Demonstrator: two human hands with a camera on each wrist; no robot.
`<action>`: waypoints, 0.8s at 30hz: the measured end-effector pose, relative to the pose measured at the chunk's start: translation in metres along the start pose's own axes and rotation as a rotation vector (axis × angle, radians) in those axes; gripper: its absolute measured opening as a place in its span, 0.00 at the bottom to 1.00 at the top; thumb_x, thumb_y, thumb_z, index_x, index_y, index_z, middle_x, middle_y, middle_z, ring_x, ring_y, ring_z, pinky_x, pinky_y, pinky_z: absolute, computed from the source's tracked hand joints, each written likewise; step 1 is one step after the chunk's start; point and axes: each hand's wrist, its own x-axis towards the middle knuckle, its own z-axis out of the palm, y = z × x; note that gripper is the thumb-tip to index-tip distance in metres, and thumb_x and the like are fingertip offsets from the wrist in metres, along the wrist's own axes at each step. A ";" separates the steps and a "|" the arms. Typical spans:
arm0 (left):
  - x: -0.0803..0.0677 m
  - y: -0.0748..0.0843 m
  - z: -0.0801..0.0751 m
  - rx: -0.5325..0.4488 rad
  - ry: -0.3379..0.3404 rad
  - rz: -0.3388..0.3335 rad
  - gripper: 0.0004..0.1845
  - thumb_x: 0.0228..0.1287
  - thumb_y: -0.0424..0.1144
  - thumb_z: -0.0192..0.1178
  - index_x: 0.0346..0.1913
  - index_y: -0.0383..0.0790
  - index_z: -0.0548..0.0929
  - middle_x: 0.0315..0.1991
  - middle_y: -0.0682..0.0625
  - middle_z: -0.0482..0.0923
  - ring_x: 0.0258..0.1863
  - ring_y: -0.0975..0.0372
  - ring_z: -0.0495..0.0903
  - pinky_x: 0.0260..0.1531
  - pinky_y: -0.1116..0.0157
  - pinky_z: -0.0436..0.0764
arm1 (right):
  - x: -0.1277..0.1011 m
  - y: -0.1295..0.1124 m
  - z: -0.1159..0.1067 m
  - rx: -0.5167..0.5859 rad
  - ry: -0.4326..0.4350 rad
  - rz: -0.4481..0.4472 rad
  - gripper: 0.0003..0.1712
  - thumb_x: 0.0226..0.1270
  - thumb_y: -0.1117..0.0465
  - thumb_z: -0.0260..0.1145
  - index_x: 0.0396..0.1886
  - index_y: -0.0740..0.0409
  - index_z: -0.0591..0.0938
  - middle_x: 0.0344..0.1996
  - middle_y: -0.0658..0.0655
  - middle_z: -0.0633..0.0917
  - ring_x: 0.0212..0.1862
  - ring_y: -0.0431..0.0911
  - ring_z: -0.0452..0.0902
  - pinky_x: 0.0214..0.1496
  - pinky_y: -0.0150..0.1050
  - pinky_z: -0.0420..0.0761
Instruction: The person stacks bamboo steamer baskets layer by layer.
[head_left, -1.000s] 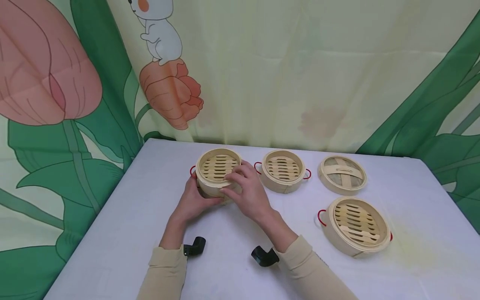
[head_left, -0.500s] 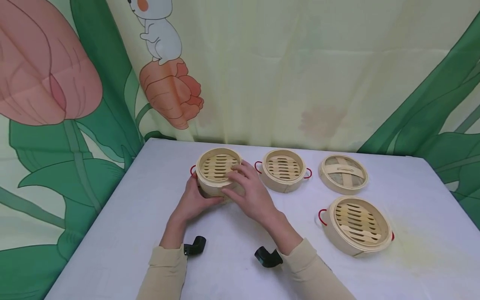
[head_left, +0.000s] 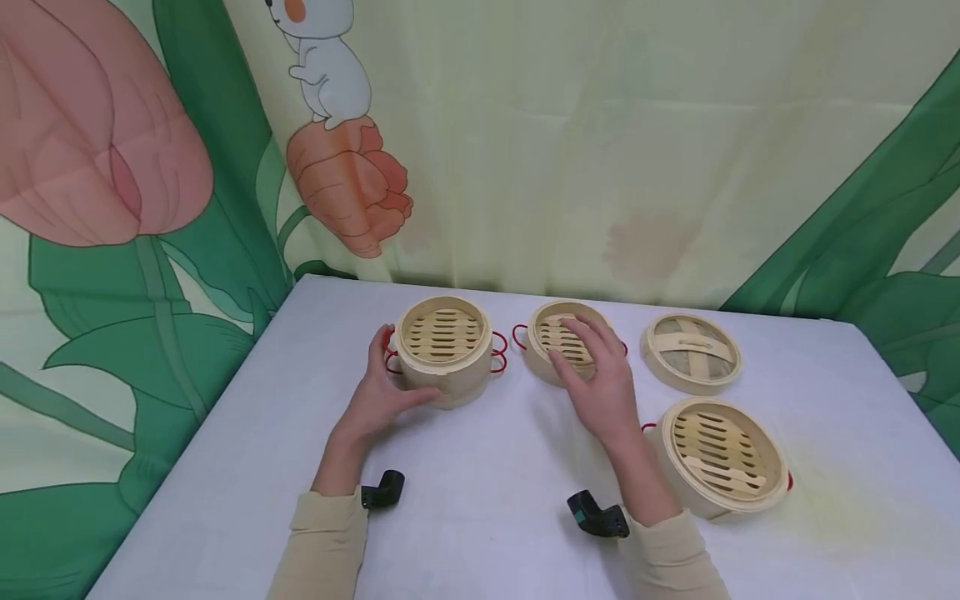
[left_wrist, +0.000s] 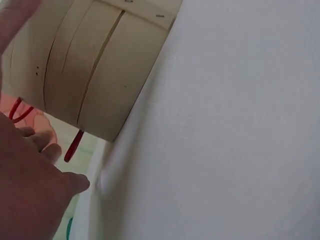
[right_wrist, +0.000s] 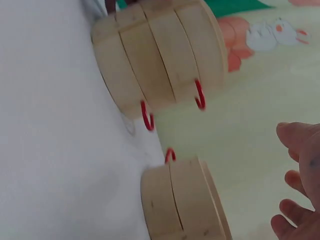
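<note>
stacked steamers [head_left: 442,350] back-L | single steamer [head_left: 566,342] R of it | lid [head_left: 692,352] far R

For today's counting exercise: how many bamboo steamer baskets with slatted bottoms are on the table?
4: two stacked at the left hand, one under the right hand, one front right. The lid isn't counted.
</note>
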 end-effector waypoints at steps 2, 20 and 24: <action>0.000 0.002 -0.001 -0.008 0.014 0.018 0.70 0.45 0.38 0.83 0.81 0.43 0.37 0.81 0.46 0.41 0.78 0.55 0.42 0.73 0.48 0.45 | 0.002 0.006 -0.006 -0.010 0.021 0.015 0.25 0.63 0.66 0.73 0.60 0.63 0.81 0.64 0.65 0.75 0.68 0.59 0.66 0.68 0.58 0.63; -0.005 0.023 0.008 0.050 0.063 0.075 0.68 0.46 0.44 0.83 0.82 0.52 0.43 0.77 0.47 0.49 0.69 0.50 0.58 0.65 0.44 0.62 | 0.000 0.032 -0.027 -0.184 -0.271 0.178 0.27 0.71 0.61 0.67 0.65 0.67 0.75 0.70 0.71 0.66 0.73 0.67 0.52 0.72 0.64 0.52; -0.004 0.023 0.007 0.075 0.063 0.093 0.67 0.46 0.45 0.82 0.82 0.50 0.44 0.78 0.49 0.48 0.69 0.52 0.57 0.64 0.44 0.61 | 0.000 0.032 -0.027 -0.187 -0.323 0.217 0.28 0.72 0.60 0.66 0.66 0.68 0.75 0.70 0.70 0.66 0.74 0.66 0.52 0.73 0.62 0.52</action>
